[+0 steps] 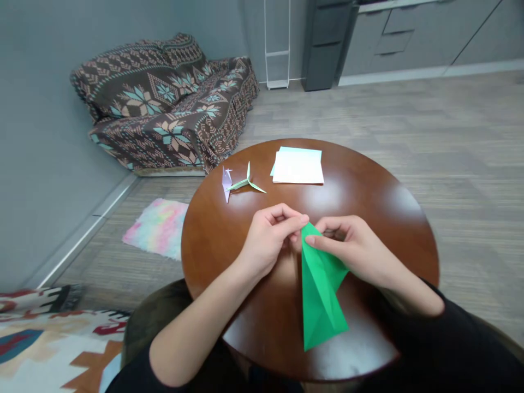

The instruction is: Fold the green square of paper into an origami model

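Between my hands is a green sheet of folded paper, held up over the round table with its wide end hanging toward me. My left hand pinches the pointed top corner between thumb and fingertips. On the right side, my right hand grips the same paper just below that corner, thumb on the front face and fingers behind it. Creases run down the paper, and a flap sticks out to the right under my right hand. The fingers behind the paper are partly hidden.
The round brown table carries a stack of pale paper sheets at the back. Left of it lie a light green folded paper figure and a purple one. A patterned sofa stands behind, near a pastel fluffy rug.
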### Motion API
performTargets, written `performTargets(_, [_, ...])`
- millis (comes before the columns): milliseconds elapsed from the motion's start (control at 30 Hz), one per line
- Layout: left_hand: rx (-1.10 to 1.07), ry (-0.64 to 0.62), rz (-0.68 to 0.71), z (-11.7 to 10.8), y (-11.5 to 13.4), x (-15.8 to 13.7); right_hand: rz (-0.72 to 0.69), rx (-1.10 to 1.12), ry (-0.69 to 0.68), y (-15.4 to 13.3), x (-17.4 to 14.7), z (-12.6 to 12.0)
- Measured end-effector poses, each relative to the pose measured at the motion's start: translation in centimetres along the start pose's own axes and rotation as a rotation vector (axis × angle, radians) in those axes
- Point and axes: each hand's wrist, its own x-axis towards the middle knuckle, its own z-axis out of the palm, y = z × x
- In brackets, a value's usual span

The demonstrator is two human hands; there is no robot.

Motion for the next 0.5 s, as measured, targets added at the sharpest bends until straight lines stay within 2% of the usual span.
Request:
performTargets(133, [-0.009,0.014,0.015,-0.36,0.09,0.22,0.006,0.003,0.006,-0.02,-0.02,0.08])
performTargets(333, [0.065,-0.081,-0.053,-0.21,-0.06,-0.05,-0.012,0.073,0.027,0.13,0.22,-0.11])
performTargets(500, [0.105,-0.068,-0.027,0.15,0.07,-0.18,-0.017,0.12,0.071,0.21,0.26,-0.16])
